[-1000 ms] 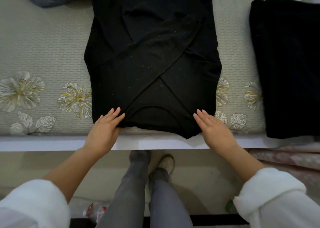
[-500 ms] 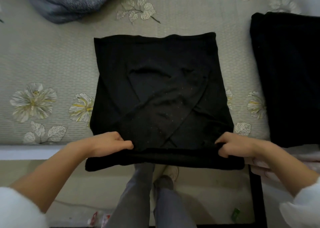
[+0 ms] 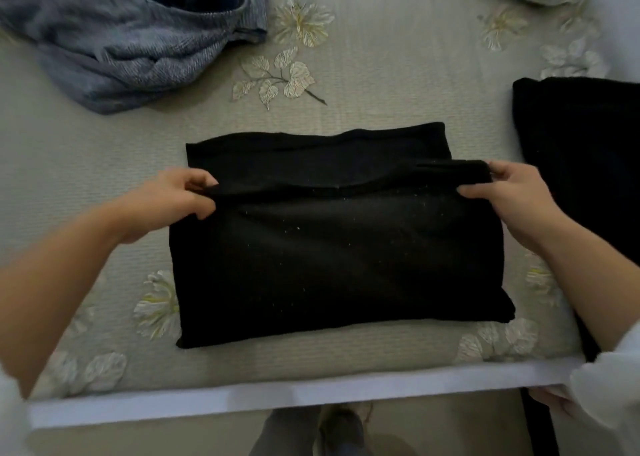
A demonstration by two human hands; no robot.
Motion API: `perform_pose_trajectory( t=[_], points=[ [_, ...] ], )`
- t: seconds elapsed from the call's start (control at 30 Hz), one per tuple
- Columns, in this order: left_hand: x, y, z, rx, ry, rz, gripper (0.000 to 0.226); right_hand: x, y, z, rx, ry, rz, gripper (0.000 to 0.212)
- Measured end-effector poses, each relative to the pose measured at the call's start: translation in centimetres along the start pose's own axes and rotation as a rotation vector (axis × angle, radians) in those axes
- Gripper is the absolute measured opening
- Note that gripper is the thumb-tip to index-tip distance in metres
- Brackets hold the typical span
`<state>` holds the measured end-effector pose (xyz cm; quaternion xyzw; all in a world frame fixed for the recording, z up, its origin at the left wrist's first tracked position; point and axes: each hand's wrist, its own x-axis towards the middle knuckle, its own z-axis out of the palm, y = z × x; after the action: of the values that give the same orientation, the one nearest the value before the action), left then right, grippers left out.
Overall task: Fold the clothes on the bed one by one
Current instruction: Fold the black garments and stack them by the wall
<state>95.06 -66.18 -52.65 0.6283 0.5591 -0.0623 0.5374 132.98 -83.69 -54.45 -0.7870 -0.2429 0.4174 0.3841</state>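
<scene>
Fingers [image 3: 199,183] clamp the black top [image 3: 329,258] mid-fold

My left hand [image 3: 166,203] and right hand [image 3: 516,199] each pinch a corner of the doubled edge, short of the top's far hem, on the bed [image 3: 381,85]. Next, I judge: lay that edge flush, then release. Beyond the top's left corner waits a crumpled grey garment [image 3: 114,47]; just right of the top, a folded black pile [image 3: 581,165] sits near my wrist.

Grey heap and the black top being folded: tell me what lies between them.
Head view: only bare bedspread with a printed leaf sprig between grey heap and black top.
</scene>
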Motion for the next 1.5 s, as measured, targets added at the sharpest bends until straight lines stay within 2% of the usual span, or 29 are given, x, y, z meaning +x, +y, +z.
perform_pose_trajectory(
  t=[0.13,0.27,0.37,0.43,0.53,0.6,0.67,0.7,0.77,0.87,1.1,1.2,1.23,1.3,1.37,1.5],
  points=[
    [4.3,0.9,-1.3,-0.186,0.223,0.024,0.019,4.6,-1.3,1.8,-0.013,0.167,-0.043,0.029],
    [8.2,1.3,-1.0,-0.341,0.380,0.012,0.016,8.9,-0.9,3.8,-0.106,0.246,-0.075,0.020],
    [11.2,0.6,-0.2,-0.427,0.516,-0.034,0.016,11.2,-0.2,5.5,-0.155,0.308,-0.111,0.024],
    [12.3,-0.4,1.1,-0.331,0.605,-0.049,0.032,11.5,0.6,6.6,-0.296,0.362,-0.127,0.040],
    [11.5,-2.0,4.2,0.189,0.756,0.156,0.052,9.1,2.1,8.2,-0.642,0.368,-0.238,0.057],
    [9.7,-2.4,7.3,0.385,0.650,0.352,0.055,5.9,3.4,9.4,-0.779,0.267,-0.377,0.058],
    [8.1,-2.9,10.5,0.515,0.458,0.432,0.059,3.0,5.1,10.4,-0.898,0.125,-0.492,0.060],
    [7.7,-3.4,12.0,0.579,0.390,0.408,0.060,2.1,6.2,10.6,-0.962,0.049,-0.507,0.060],
    [7.6,-4.4,13.9,0.636,0.360,0.298,0.061,1.5,8.2,10.8,-1.075,-0.060,-0.477,0.060],
    [8.0,-5.1,15.1,0.642,0.404,0.213,0.061,2.0,9.6,11.0,-1.156,-0.067,-0.472,0.058],
    [8.1,-4.6,15.5,0.701,0.414,0.155,0.064,2.2,9.2,11.0,-1.101,-0.100,-0.496,0.057],
    [7.3,-2.8,16.6,0.610,0.421,0.067,0.064,2.0,7.7,9.2,-0.842,-0.202,-0.453,0.056],
    [6.9,-1.9,17.4,0.574,0.434,0.067,0.064,1.9,7.3,8.1,-0.730,-0.179,-0.420,0.055],
    [5.6,0.1,19.6,0.538,0.454,0.138,0.064,1.9,7.0,5.2,-0.558,-0.022,-0.368,0.050],
    [4.3,2.1,22.9,0.533,0.416,0.244,0.067,2.5,7.3,2.2,-0.494,0.123,-0.325,0.040],
    [3.3,5.8,30.2,0.592,0.362,0.394,0.068,4.9,7.3,-2.5,-0.358,0.171,-0.079,0.028]
  ],
)
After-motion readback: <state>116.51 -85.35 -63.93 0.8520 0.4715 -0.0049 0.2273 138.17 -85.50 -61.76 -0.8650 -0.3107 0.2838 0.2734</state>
